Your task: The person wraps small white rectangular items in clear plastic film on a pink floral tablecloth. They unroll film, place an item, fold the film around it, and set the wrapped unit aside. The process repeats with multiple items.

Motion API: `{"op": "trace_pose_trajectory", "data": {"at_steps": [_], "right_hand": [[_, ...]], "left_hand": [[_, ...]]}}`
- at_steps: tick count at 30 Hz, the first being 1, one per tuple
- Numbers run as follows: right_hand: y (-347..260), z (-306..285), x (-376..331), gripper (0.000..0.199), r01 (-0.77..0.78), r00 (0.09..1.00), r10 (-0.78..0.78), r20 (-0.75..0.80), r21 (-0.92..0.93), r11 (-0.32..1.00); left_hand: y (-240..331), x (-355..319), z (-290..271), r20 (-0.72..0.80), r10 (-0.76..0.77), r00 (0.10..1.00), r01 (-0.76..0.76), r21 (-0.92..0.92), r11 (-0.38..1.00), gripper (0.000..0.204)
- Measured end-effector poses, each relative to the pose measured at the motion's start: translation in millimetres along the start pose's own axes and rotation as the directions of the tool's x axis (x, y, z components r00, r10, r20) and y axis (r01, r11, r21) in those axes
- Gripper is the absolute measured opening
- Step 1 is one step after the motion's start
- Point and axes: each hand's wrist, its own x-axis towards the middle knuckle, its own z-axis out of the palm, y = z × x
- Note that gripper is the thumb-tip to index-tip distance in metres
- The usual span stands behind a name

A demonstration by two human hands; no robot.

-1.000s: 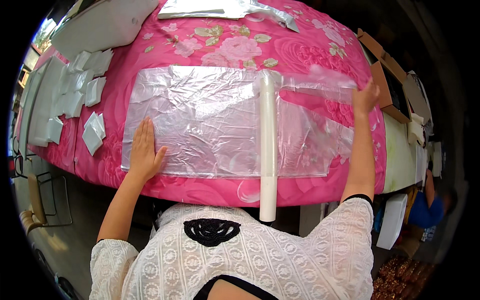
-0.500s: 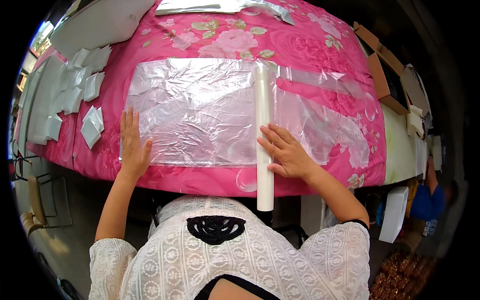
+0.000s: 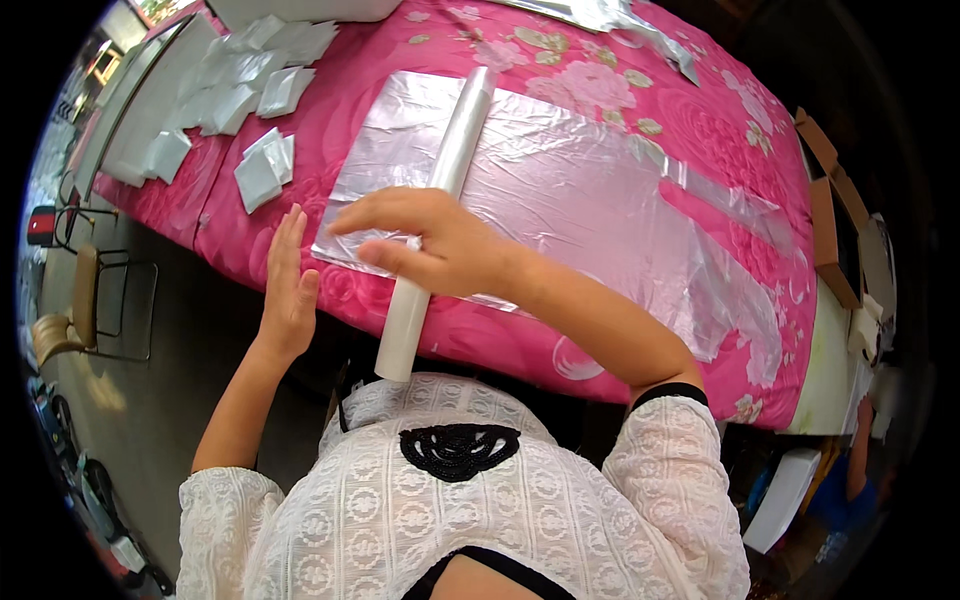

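A pale, translucent plastic bag [image 3: 580, 190] lies flat and wrinkled on the table, its cut strips stretching to the right. Across its left part rests a long whitish roll [image 3: 462, 150], tilted, with its near end sticking out past the table edge. Over the roll's middle is my right hand [image 3: 445, 238], fingers stretched to the left and thumb apart; whether it touches the roll I cannot tell. My left hand [image 3: 290, 305] is upright beside the table's front edge, near the bag's left corner, fingers straight and nothing in it.
Several folded clear plastic packets [image 3: 265, 170] lie at the left on a pink floral tablecloth [image 3: 700, 130]. More plastic sheeting [image 3: 610, 18] is at the far edge. An open cardboard box [image 3: 835, 240] stands at right, and a chair [image 3: 85, 290] at left. Another person's arm [image 3: 860, 440] shows at far right.
The roll has moved left across the bag and now tilts. My right hand has gone left with it. The view has turned, and my left hand is now off the bag's left edge.
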Motion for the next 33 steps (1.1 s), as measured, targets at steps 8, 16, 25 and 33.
{"op": "trace_pose_trajectory", "data": {"at_steps": [8,16,25,33], "right_hand": [[92.6,18.0,28.6,0.042,-0.056,0.982,0.161,0.098,-0.661,0.748],[103.8,69.7,56.1,0.068,-0.377,0.884,0.188,-0.428,-0.415,0.828],[62.9,40.5,60.6,0.051,-0.256,0.632,0.714,-0.301,0.788,0.56],[34.5,26.3,28.5,0.054,-0.049,0.675,0.691,-0.259,0.919,0.392]], "left_hand": [[19.7,-34.1,2.0,0.091,-0.407,0.909,0.41,-0.021,0.912,0.075],[-0.2,-32.0,-1.4,0.445,-0.531,0.721,0.681,-0.598,0.422,0.063],[28.9,-7.3,5.3,0.61,-0.494,0.62,0.762,-0.619,0.191,0.062],[35.8,3.5,12.9,0.749,-0.028,0.662,0.744,-0.661,-0.102,0.071]]}}
